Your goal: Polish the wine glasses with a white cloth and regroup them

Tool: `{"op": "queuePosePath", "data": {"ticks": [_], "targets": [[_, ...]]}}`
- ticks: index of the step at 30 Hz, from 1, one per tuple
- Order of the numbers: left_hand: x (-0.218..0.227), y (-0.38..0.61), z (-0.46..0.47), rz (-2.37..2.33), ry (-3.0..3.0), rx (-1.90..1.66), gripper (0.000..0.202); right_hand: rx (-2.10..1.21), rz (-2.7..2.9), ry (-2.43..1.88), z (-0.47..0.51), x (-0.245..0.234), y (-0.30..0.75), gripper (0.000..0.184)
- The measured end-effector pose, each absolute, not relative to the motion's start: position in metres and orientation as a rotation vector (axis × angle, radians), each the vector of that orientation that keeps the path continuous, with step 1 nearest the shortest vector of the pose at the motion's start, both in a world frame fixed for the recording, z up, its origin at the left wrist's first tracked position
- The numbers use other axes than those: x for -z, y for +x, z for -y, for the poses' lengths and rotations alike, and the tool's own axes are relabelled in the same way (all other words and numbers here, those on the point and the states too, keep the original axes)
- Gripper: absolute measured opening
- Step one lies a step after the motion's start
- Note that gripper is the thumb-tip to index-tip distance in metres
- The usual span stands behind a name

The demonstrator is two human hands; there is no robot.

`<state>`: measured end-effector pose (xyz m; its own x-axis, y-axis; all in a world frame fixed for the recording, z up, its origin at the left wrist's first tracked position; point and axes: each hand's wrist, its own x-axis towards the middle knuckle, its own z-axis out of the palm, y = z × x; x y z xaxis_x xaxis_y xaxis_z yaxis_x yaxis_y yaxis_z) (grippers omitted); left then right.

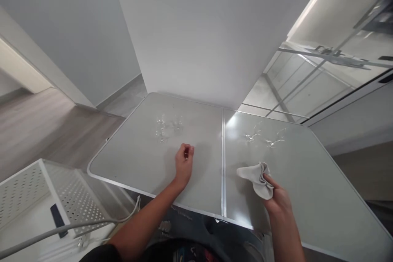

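Note:
My right hand [278,198] grips a white cloth [256,176], bunched at the fingers with one flap hanging out to the left. The cloth is over the right half of a pale folding table [199,180]. My left hand [184,166] is over the table's left half, its fingers curled closed. A tiny light spot shows between the fingers, too small to name. Beyond my left hand lie clear, glinting marks [161,127] that look like water. Similar shiny marks [253,136] lie beyond the cloth on the right half.
A metal-edged seam [223,163] divides the tabletop. Against its far edge stands a white wall [199,41]. At lower left is a white perforated rack [82,196], with a grey cable [73,226] crossing it. Glass panels [307,77] with a metal frame stand at the right.

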<state>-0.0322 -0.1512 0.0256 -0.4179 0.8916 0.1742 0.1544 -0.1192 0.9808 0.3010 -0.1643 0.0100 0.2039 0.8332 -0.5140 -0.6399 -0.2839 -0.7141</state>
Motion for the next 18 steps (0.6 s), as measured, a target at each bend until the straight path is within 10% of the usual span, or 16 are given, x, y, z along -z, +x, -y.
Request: {"op": "queuePosePath", "data": {"ticks": [10,18], "targets": [[-0.020,-0.131,0.126,-2.264,1.068,-1.843,0.072,-1.579,0.151,-1.188,0.167,-0.019,0.234,0.035],[-0.023,-0.129,0.112,-1.970,1.269,-1.864,0.054,-1.538,0.368,-1.138,0.164,-0.031,0.200,0.033]]}}
